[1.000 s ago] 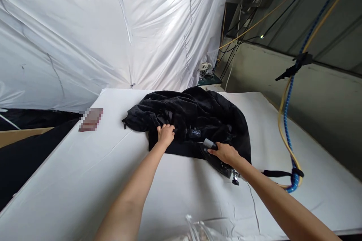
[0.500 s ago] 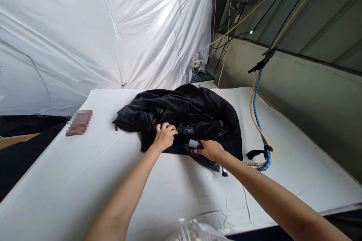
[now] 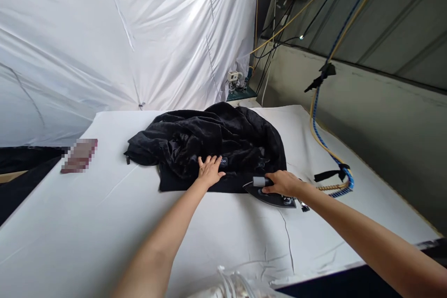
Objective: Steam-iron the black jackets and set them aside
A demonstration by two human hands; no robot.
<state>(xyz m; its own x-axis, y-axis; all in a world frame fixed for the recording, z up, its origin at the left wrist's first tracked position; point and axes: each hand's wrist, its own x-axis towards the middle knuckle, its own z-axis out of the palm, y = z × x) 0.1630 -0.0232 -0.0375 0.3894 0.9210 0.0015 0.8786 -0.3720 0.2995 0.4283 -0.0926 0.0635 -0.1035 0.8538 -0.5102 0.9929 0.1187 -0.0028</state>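
Note:
A black jacket (image 3: 202, 135) with a shiny, plush-like lining lies bunched on the white table (image 3: 146, 242). My left hand (image 3: 210, 171) rests on it with fingers spread, beside a small dark label (image 3: 224, 162). My right hand (image 3: 284, 183) is wrapped round the handle of a steam iron (image 3: 270, 197). The iron's pointed tip faces left, over the jacket's near edge at the right. Its underside is hidden, so I cannot tell how firmly it touches the cloth.
A blue and yellow hose (image 3: 323, 139) hangs from above and runs to the iron. A blurred reddish-brown object (image 3: 80, 154) lies at the table's left. White sheeting (image 3: 157, 32) hangs behind. A clear plastic bag (image 3: 230, 286) shows at the bottom edge.
My right hand has moved the iron rightward along the jacket's near edge. My left hand has shifted right towards the label and its fingers are more spread. The view has turned slightly right.

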